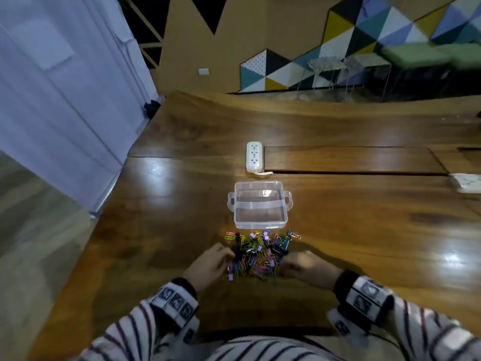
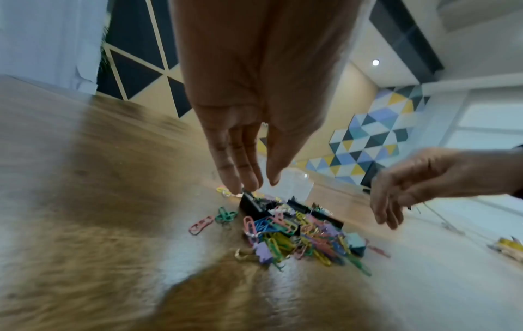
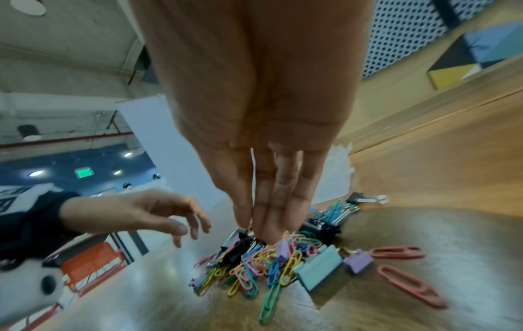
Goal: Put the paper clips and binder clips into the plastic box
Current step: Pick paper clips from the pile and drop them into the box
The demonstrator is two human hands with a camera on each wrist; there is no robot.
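Observation:
A pile of coloured paper clips and binder clips lies on the wooden table just in front of the clear plastic box, which stands open and empty. My left hand is at the pile's left edge, fingers straight, tips touching a black binder clip. My right hand is at the pile's right edge with straight fingers reaching down onto the clips. Neither hand holds anything. A mint binder clip and a purple one lie on the right side.
A white power strip lies just beyond the box. Another white socket block sits at the table's right edge. Two loose pink paper clips lie apart to the right of the pile. A white screen stands left of the table.

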